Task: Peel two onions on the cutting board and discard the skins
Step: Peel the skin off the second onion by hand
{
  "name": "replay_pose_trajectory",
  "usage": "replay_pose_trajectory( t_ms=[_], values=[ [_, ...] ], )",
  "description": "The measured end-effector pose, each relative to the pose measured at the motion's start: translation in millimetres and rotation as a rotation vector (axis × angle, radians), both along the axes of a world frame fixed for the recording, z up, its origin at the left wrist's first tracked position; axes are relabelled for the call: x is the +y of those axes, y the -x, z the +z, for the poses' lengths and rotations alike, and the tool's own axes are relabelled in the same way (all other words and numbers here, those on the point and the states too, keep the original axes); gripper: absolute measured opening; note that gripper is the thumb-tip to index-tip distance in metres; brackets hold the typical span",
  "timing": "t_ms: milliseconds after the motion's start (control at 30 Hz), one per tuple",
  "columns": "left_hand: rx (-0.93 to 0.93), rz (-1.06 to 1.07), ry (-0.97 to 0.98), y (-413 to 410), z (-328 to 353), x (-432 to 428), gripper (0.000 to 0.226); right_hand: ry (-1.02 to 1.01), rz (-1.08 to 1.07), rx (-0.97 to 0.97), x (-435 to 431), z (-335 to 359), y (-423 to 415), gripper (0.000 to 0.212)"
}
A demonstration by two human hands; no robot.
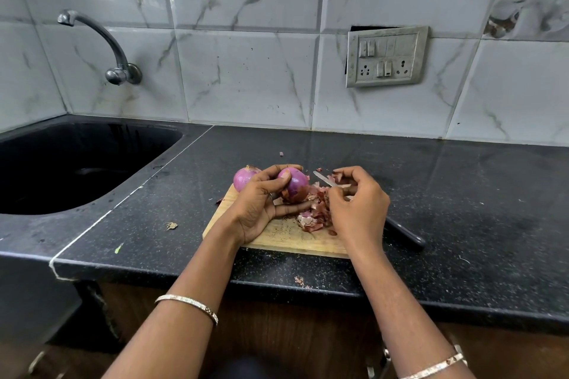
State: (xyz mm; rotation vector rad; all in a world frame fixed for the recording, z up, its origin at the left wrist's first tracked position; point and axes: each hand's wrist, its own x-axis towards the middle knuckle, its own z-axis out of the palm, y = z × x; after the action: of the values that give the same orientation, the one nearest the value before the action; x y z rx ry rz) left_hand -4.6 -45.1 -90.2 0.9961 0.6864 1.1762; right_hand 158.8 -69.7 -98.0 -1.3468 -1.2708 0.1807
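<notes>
Peeling purple half-skinned round onion [294, 186] at mid-frame.
Gripped by left hand [261, 206], flanked just right by curled right hand [357, 206]; cannot tell holding what.

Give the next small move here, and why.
Probably the right hand should pinch and pull off the brown skin flap clinging to the lower end of the onion gripped by the left hand; its upper part is already bare purple. Whether the right hand holds anything, I cannot tell.

purple onions [295, 186], tan cutting board [286, 237], speckled black counter [446, 194], grey-veined white tiles [246, 77]
</notes>
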Motion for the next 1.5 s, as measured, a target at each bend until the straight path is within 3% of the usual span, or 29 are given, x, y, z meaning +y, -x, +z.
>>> replay_pose_trajectory(
  t_ms=[100, 200, 267, 367, 800, 1133, 1233, 1500],
  values=[
    [0.019, -0.009, -0.013, 0, 0, 0, 0.034, -0.048, 0.083, -0.043, 0, 1, 3, 0.007],
    [0.046, -0.019, -0.033, 0, -1, 1, 0.033, -0.052, 0.162, -0.053, 0, 1, 4, 0.02],
    [0.059, -0.024, -0.042, 0, -2, 1, 0.032, -0.055, 0.18, -0.061, 1, 0, 4, 0.018],
    [0.055, -0.028, -0.04, 0, -2, 1, 0.03, -0.033, 0.165, -0.083, 5, -2, 3, 0.007],
    [0.011, -0.032, -0.001, 1, 0, -1, 0.033, 0.02, 0.037, -0.086, 10, -7, -1, 0.012],
    [-0.067, 0.023, 0.04, 0, 0, 1, 0.034, 0.047, 0.021, -0.024, 5, -3, -2, 0.004],
    [-0.073, 0.023, 0.042, 0, -1, 2, 0.031, 0.012, 0.119, 0.007, -2, 1, 2, 0.024],
    [-0.039, 0.037, 0.03, 0, -2, 3, 0.035, -0.031, 0.146, -0.104, 3, -3, 4, 0.003]
  ],
)
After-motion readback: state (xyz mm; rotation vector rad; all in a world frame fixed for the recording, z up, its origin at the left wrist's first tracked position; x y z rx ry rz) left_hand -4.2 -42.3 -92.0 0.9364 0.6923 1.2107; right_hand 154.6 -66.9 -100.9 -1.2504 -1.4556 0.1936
